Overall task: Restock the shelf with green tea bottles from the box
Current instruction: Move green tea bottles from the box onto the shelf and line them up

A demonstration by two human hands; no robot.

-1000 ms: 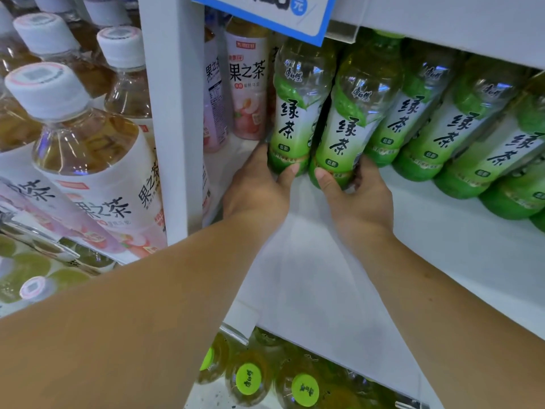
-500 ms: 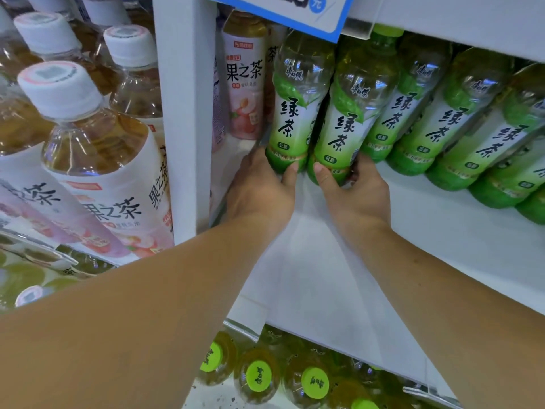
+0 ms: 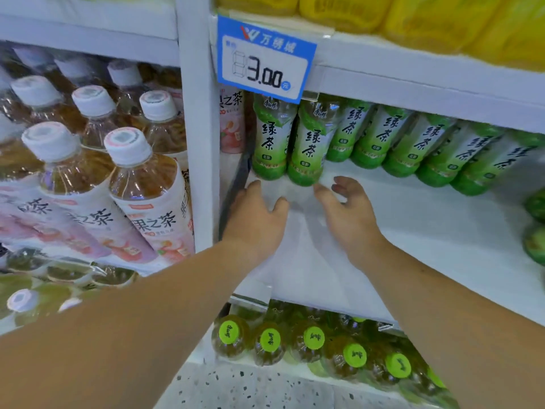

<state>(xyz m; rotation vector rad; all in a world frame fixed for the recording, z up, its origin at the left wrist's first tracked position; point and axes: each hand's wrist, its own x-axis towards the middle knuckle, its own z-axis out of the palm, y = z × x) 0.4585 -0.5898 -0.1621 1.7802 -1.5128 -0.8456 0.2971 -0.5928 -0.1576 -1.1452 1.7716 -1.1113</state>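
Two green tea bottles stand upright side by side at the left end of the white shelf (image 3: 427,231): the left bottle (image 3: 269,143) and the right bottle (image 3: 309,149). My left hand (image 3: 259,219) hovers just below the left bottle, fingers relaxed, holding nothing. My right hand (image 3: 348,211) lies just below the right bottle, fingers spread and empty. A row of several more green tea bottles (image 3: 413,143) runs rightward along the back of the shelf. The box is out of view.
A white upright post (image 3: 197,143) divides the shelf from peach tea bottles (image 3: 141,196) on the left. A blue price tag (image 3: 265,59) hangs above. Green-capped bottles (image 3: 309,338) fill the shelf below. Yellow packs (image 3: 413,19) sit on top.
Both hands have let go of the two green tea bottles and drawn back toward me. The bottles stay standing on the shelf. The camera view has lifted.
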